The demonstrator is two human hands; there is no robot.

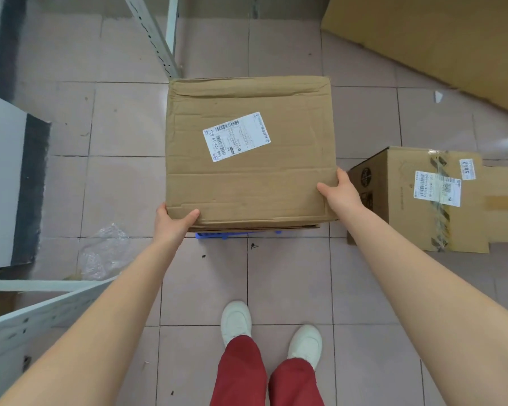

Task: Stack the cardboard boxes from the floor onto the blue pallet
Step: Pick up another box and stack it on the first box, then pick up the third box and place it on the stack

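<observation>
A large cardboard box (250,183) with a white shipping label on top fills the middle of the view. My left hand (175,222) grips its near left corner, thumb on the top face. My right hand (340,190) grips its near right edge. A sliver of the blue pallet (217,235) shows just under the box's near edge; the rest of the pallet is hidden beneath it. I cannot tell whether the box rests on the pallet or hangs above it. A second, smaller cardboard box (408,200) with labels and tape stands on the floor to the right.
A flattened cardboard sheet (440,39) lies at the back right. Pale metal shelf uprights (156,36) rise at the back and a shelf beam (33,315) runs along the near left. Crumpled clear plastic (103,253) lies on the tiles. My feet (238,320) stand behind the box.
</observation>
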